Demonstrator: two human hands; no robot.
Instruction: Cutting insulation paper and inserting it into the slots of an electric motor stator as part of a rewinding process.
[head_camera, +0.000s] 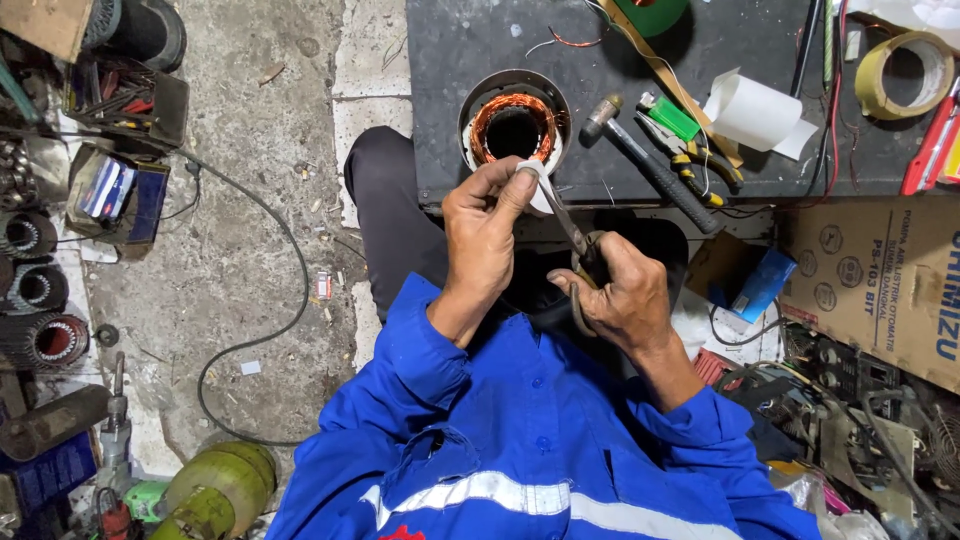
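Observation:
My left hand (485, 225) pinches a small white strip of paper (538, 185) between thumb and forefinger. In my right hand (622, 296) I grip a pair of scissors (572, 232), whose blades reach up to the strip. Just beyond the hands a motor stator (514, 125) with copper windings stands on the dark workbench (450, 60). A hammer (650, 165) lies to the right of the stator, beside pliers (700, 160) with yellow handles and a green tool (670, 117). Blue sleeves cover both my arms.
On the bench lie a roll of white paper (750, 112), a yellowish tape roll (903, 73) and a green tape roll (650, 12). A cardboard box (880, 275) sits at right. Several stators (35, 290), a black cable (270, 330) and a green cylinder (215, 490) lie on the concrete floor at left.

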